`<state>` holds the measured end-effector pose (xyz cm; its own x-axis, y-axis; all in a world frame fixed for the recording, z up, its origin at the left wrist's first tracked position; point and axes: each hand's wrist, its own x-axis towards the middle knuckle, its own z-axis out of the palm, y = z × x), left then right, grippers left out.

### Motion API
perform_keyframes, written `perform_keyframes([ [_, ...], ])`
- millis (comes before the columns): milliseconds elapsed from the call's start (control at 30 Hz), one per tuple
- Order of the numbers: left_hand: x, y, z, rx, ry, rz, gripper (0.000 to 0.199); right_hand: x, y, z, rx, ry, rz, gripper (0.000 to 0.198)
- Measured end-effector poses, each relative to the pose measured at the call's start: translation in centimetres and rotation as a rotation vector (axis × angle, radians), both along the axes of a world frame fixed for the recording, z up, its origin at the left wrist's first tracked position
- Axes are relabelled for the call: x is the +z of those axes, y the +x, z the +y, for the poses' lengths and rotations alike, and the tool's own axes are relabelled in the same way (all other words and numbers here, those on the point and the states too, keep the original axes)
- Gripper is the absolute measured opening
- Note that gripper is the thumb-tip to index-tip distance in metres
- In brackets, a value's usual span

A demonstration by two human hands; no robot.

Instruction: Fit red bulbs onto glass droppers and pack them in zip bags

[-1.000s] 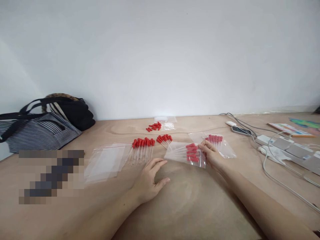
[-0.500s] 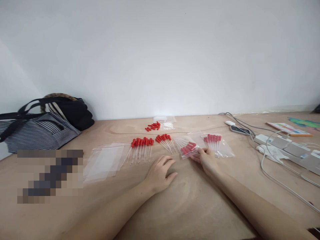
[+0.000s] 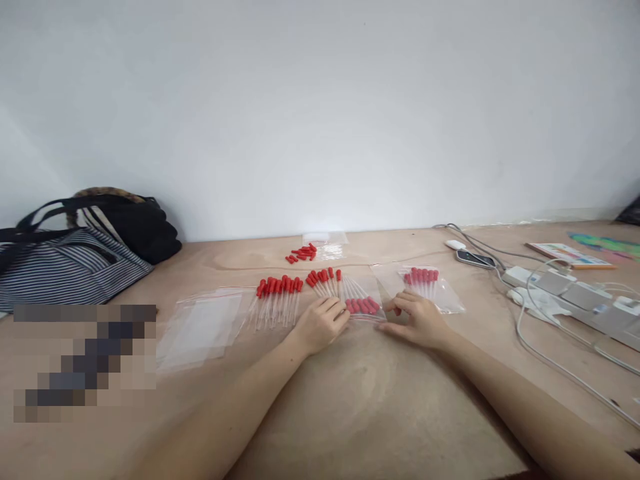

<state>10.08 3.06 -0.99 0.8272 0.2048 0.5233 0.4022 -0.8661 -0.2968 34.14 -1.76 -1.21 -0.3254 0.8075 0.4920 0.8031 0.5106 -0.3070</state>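
Note:
A clear zip bag point(image 3: 361, 316) of red-bulbed droppers point(image 3: 363, 306) lies flat on the table, its red-striped edge toward me. At its left corner, my left hand point(image 3: 320, 323) has its fingers bent together, closed on the bag's edge; the thumb is mostly hidden. My right hand point(image 3: 417, 319) is open at the right corner, thumb apart from the curved fingers and its tip by the bag's edge. Loose droppers point(image 3: 325, 277) fan out just behind my left hand, with a larger group point(image 3: 280, 287) to the left. Another filled bag point(image 3: 447, 297) lies beyond my right hand.
Flat clear bags point(image 3: 203, 327) are stacked at left. Loose red bulbs point(image 3: 303, 253) and clear tubes point(image 3: 330, 251) lie near the wall. A striped bag point(image 3: 75, 267) stands far left. On the right are a power strip point(image 3: 590, 297), cables, a black device point(image 3: 475, 259) and a book point(image 3: 570, 255).
The filled bag has turned so its droppers' bulbs point toward me, and now lies flat. My left hand has moved up to its left corner. My right hand has loosened its pinch.

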Motion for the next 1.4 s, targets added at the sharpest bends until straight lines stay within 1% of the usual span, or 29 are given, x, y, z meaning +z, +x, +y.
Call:
perform_keyframes([
  [67, 0.0, -0.3, 0.4, -0.023, 0.110, 0.000, 0.014, -0.3, -0.4, 0.0, 0.086, 0.158, -0.110, 0.026],
  [133, -0.1, -0.3, 0.7, -0.046, 0.151, -0.010, 0.016, -0.5, -1.1, -0.1, 0.116, 0.304, -0.198, 0.019],
  [233, -0.4, -0.1, 0.8, -0.062, 0.130, -0.053, 0.021, -0.8, -2.0, -0.2, 0.109, 0.467, -0.338, 0.013],
  [400, -0.6, 0.0, 0.8, -0.085, 0.026, -0.202, 0.021, -1.2, -2.5, -0.1, 0.059, 0.621, -0.469, 0.013],
  [533, -0.5, 0.0, 0.9, -0.101, 0.041, -0.202, 0.023, -1.5, -2.6, 0.2, 0.045, 0.675, -0.491, 0.017],
  [700, -0.5, 0.7, 1.0, -0.138, 0.199, -0.140, 0.013, -1.5, -2.7, 0.2, 0.054, 0.720, -0.491, 0.018],
  [767, -0.6, 1.1, 1.0, -0.128, 0.256, -0.127, 0.016, -1.5, -2.8, 0.1, 0.063, 0.737, -0.490, 0.017],
  [867, -0.7, 1.4, 0.9, -0.095, 0.302, -0.128, 0.022, -1.4, -2.8, 0.1, 0.054, 0.750, -0.473, 0.014],
  [1000, -0.6, 1.5, 0.8, -0.079, 0.307, -0.133, 0.026, -1.4, -3.3, 0.4, 0.031, 0.768, -0.458, 0.008],
  [1200, -0.7, 1.5, 0.8, -0.087, 0.287, -0.131, 0.027, -1.5, -4.2, 1.2, 0.064, 0.805, -0.452, 0.017],
  [1333, -0.7, 1.5, 0.9, -0.129, 0.280, -0.143, 0.024, -1.4, -4.2, 1.3, 0.109, 0.834, -0.452, 0.022],
  [1400, -0.7, 1.6, 0.9, -0.144, 0.273, -0.141, 0.025, -1.3, -4.2, 1.3, 0.105, 0.844, -0.449, 0.022],
])
